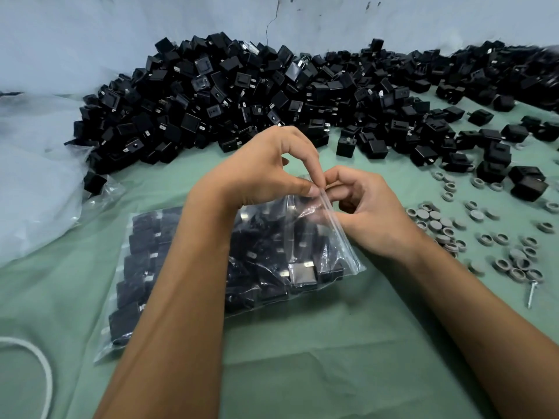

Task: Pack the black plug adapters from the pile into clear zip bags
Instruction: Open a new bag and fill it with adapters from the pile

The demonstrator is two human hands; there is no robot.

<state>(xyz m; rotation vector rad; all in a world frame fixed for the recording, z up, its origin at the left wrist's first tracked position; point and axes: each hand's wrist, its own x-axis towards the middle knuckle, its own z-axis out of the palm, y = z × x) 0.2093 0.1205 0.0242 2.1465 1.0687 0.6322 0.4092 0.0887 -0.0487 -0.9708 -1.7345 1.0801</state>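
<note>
Green cloth [302,358], pale wall [121,31] behind. Both hands' fingers [311,189] pinch zip bag [332,237] seal; adapter pile [242,95] beyond.

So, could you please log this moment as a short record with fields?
surface: green cloth
zip bag: filled with black adapters, lying flat
left hand: pinching the bag's zip edge
right hand: pinching the same edge
pile of plug adapters: behind the hands
grey caps: scattered at right

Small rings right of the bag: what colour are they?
Grey rings, seen best in the head view, on the green cloth.
</note>
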